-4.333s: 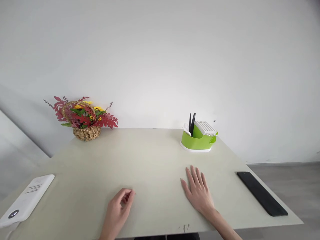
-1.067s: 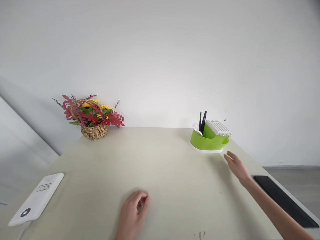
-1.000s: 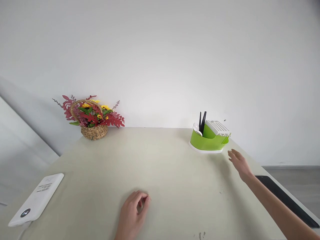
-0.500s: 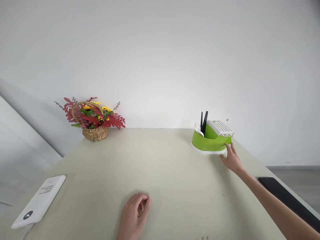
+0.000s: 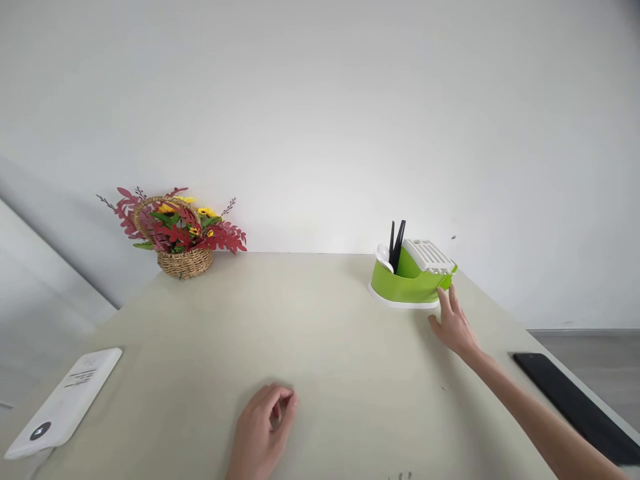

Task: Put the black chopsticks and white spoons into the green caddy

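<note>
My right hand [image 5: 453, 325] reaches to the right end of a green and white cutlery holder [image 5: 407, 288]. Its fingers are extended and apart, with the fingertips at the holder's near right corner; whether they touch it I cannot tell. In the holder stand a white spoon [image 5: 383, 256] and two black utensils with slim upright handles [image 5: 399, 247]; their lower ends are hidden. A slotted white rack tops its right side. At the front middle of the table, my left hand [image 5: 263, 427] rests with curled fingers, thumb against forefinger, holding nothing visible.
On the pale table [image 5: 320, 327], a wicker basket [image 5: 185, 263] of red and yellow flowers stands at the back left. A white flat device [image 5: 65, 403] with a cable lies at the left edge, a long black flat object [image 5: 575, 403] at the right edge. Behind rises a wall.
The view has turned slightly, so everything sits a little further left. My right thumb has drawn a bit away from the holder's base. My left hand has stayed in its curled pose.
</note>
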Motion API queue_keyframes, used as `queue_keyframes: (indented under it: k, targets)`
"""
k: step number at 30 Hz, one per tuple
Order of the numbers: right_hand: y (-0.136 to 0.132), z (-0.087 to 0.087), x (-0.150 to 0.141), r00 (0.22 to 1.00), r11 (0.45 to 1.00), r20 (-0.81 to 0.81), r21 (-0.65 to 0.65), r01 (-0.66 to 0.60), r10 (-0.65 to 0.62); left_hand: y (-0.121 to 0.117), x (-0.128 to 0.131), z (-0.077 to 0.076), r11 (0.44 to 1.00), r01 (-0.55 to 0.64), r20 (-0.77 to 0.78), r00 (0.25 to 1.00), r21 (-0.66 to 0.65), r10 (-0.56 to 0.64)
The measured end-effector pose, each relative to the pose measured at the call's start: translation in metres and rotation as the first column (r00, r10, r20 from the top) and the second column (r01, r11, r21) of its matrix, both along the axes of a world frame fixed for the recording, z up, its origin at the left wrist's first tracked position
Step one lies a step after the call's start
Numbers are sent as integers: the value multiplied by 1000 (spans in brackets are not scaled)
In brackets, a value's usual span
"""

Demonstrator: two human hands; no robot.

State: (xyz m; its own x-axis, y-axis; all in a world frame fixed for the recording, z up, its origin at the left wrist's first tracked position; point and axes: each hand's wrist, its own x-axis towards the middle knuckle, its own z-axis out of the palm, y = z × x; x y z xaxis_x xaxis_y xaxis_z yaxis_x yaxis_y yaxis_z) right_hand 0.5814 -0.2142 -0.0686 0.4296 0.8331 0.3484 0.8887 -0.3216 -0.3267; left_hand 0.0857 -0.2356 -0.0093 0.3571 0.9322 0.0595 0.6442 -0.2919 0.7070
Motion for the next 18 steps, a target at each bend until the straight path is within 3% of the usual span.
queue_keyframes:
  k: [7,18]
  targets:
    - [-1,6,-37,998,998,25,12,-64,63,0,1,0,1000,-4,11,1000,30,4]
    - [-4,17,-128,975,970,-17,111,-217,220,-2,3,5,999,0,0,1000,46,0]
